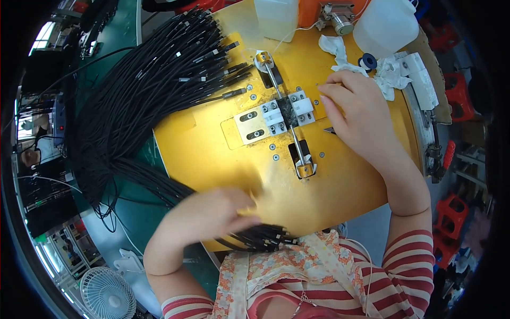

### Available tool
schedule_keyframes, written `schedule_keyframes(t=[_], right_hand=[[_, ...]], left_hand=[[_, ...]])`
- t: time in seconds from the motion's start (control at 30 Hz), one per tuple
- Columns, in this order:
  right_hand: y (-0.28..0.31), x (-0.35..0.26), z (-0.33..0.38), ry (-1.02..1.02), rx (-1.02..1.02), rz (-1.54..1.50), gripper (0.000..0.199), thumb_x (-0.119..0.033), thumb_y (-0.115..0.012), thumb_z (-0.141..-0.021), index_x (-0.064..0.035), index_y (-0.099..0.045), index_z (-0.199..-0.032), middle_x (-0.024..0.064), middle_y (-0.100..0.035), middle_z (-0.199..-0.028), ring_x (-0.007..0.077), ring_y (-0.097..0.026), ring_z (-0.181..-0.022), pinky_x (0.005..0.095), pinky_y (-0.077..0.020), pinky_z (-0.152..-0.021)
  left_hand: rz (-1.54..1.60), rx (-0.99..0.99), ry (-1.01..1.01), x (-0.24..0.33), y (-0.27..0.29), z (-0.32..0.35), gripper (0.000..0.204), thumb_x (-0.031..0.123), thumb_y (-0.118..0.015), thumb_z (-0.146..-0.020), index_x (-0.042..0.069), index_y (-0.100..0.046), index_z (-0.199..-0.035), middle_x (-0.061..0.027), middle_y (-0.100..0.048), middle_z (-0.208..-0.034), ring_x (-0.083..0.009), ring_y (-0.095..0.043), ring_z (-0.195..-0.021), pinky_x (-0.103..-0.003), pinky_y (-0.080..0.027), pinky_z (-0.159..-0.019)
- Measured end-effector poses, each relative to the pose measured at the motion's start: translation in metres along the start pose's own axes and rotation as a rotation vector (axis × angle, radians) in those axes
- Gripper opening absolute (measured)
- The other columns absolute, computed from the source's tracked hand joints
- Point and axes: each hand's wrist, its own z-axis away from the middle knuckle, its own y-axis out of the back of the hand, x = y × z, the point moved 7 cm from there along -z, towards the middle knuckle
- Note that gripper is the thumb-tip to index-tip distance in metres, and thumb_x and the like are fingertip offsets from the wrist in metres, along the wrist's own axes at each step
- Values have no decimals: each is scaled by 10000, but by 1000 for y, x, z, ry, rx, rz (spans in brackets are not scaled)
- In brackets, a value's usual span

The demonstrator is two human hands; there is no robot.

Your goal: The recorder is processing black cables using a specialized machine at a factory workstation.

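Left of the clamping fixture (287, 112), I see one large bundle of black cables (133, 90) ending in plugs (234, 94), too many to count; each lead should be light and limp, its plug stiff, so I'd take hold just behind the plug. Below and left of the fixture, my left hand (226, 210) is motion-blurred, so I cannot tell whether it grips anything. Near it, below the fixture, lies one smaller bunch of cable ends (265, 237), also past counting; I'd expect them to slide and tangle. The fixture itself carries two slim rods (298, 146), two brass-coloured end knobs (305, 170) and two white blocks (303, 106); I judge it rigid. Right of it, my right hand (361, 109) hovers, fingers loosely bent; whether something thin is pinched, I cannot tell. Above and right of the fixture sit one dark spool (367, 62) and one rounded translucent jug (386, 26).
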Motion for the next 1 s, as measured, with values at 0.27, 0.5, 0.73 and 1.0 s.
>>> schedule_keyframes(t=[0.27, 0.5, 0.73, 1.0], right_hand=[[0, -11, 2, 41, -1, -51, 52, -106, -652, -779, -63, -623, -775, 50, -569, -842, 234, -558, -792, 361, -436, -727], [2, -10, 3, 46, 2, -110, 40, -97, -653, -777, -69, -625, -773, 33, -563, -813, 217, -549, -768, 360, -419, -708], [1, -15, -1, 57, 7, -197, 38, -92, -656, -774, -64, -631, -779, 40, -572, -801, 224, -553, -747, 364, -423, -690], [-4, -33, 1, 156, -146, -638, 221, -88, -708, -753, -65, -643, -963, 51, -593, -833, 249, -575, -782, 361, -444, -701]], left_hand=[[-925, 1006, 395, -85, 99, 33, 311, 31, -676, -741, 42, -584, -1037, -110, -579, -935, -291, -575, -906, -397, -478, -819], [-913, 1216, 193, -62, 153, 82, 251, 1, -663, -750, 13, -560, -978, -141, -564, -909, -330, -568, -865, -376, -471, -782], [-149, 1404, 197, -46, 134, 68, 145, 142, -596, -942, 8, -649, -952, 22, -561, -748, -61, -488, -639, -220, -396, -571], [-633, 785, -258, 15, 50, -42, 312, 98, -615, -717, 23, -635, -1019, -15, -502, -692, -143, -512, -573, -266, -403, -482]])
